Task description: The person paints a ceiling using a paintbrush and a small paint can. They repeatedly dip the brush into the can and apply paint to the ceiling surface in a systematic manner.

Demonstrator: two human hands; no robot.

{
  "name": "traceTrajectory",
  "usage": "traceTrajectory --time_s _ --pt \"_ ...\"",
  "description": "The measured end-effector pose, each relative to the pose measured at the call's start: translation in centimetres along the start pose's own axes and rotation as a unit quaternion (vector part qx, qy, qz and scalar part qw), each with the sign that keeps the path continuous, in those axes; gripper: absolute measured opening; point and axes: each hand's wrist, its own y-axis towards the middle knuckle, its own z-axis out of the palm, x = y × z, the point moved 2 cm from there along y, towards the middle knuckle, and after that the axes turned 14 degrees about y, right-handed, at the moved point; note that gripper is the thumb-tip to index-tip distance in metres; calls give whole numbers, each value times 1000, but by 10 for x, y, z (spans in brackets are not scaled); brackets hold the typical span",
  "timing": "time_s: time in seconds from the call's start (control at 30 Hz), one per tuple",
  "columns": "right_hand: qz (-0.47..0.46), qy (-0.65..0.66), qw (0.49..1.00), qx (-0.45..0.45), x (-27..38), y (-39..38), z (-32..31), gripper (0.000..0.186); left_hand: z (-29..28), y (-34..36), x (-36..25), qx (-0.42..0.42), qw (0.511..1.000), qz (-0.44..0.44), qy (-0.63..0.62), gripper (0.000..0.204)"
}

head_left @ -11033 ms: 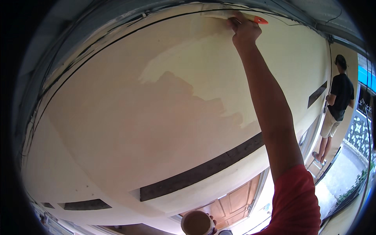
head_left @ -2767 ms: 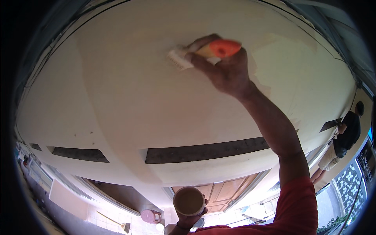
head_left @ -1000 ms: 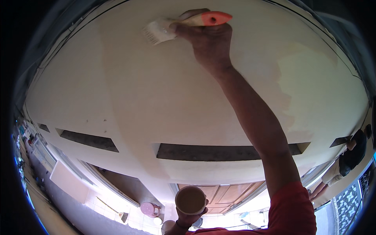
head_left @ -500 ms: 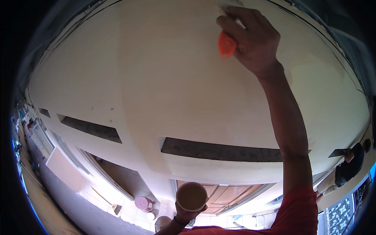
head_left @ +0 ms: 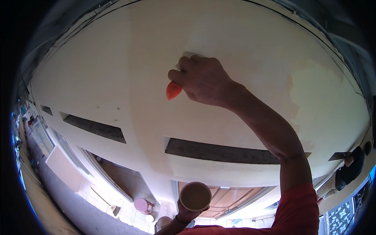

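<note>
My right hand [head_left: 203, 80] is raised against the cream wall [head_left: 152, 90]. It is closed around a paintbrush whose rounded orange handle [head_left: 174, 90] sticks out below the fingers. Pale bristles [head_left: 192, 54] show past the knuckles, apparently on the wall; the hand hides the rest. Low in front of me, my left hand [head_left: 186, 213] grips a round cup [head_left: 195, 196] from beneath, with tan liquid that looks like paint inside. Patches of slightly darker tone mark the wall around the brush.
Dark slots [head_left: 223, 151] cut across the wall below my right arm. Underneath are a wooden door [head_left: 239, 197], a pink stool [head_left: 143, 206] and a broom [head_left: 114, 210]. Another person [head_left: 349, 166] stands at the far right. Cables [head_left: 290, 17] run along the top.
My right hand has swept left and down along the wall with the paintbrush. The cup in my left hand sits almost where it was; the view has shifted slightly.
</note>
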Motion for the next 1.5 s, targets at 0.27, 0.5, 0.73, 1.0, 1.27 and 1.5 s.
traceTrajectory --time_s 0.27,0.5,0.73,1.0,1.27,1.5 --pt "318 240 912 -96 -103 50 -45 18 -4 -4 8 22 997 7 -69 73" --pt "164 46 985 -40 -110 85 -59 14 -10 8 7 42 998 42 -24 82" --pt "55 -51 997 9 -87 97 -43 18 -11 12 9 61 978 28 -200 75" --pt "-78 -61 985 -143 -56 47 -25 26 -24 -6 6 16 987 61 -148 78" --pt "-13 192 952 -236 -44 -16 42 24 -18 2 -9 114 933 6 -340 82" --pt "151 452 839 -262 -35 -33 31 18 -9 -4 -24 -6 990 71 120 82"
